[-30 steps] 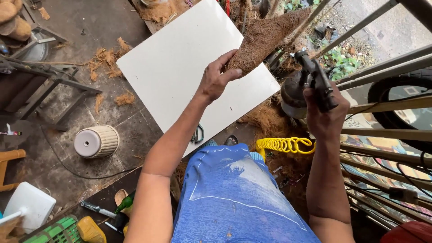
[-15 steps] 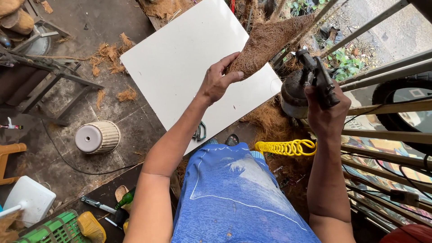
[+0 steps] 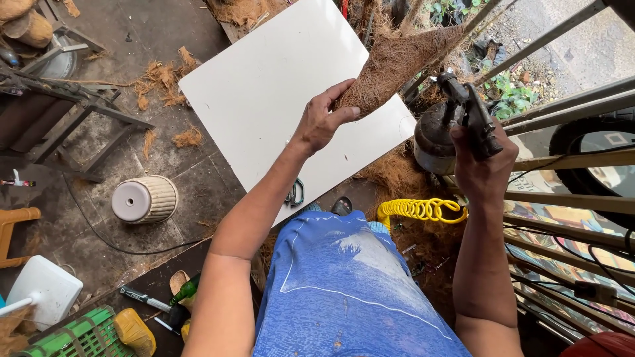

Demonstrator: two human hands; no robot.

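My left hand grips the lower corner of a brown sheet of coconut fibre and holds it up over a white board that lies on the floor. My right hand is closed on a dark spray gun, whose grimy round cup points toward the fibre sheet. A yellow coiled air hose hangs below the gun, beside my blue trousers.
A cream ribbed pot lies on the concrete floor at left, with loose fibre scraps behind it. A metal frame stands at far left. Metal railing bars run along the right. A green crate and hand tools sit bottom left.
The view has shifted slightly. Both hands keep their grip, and the fibre sheet and spray gun stay in nearly the same places.
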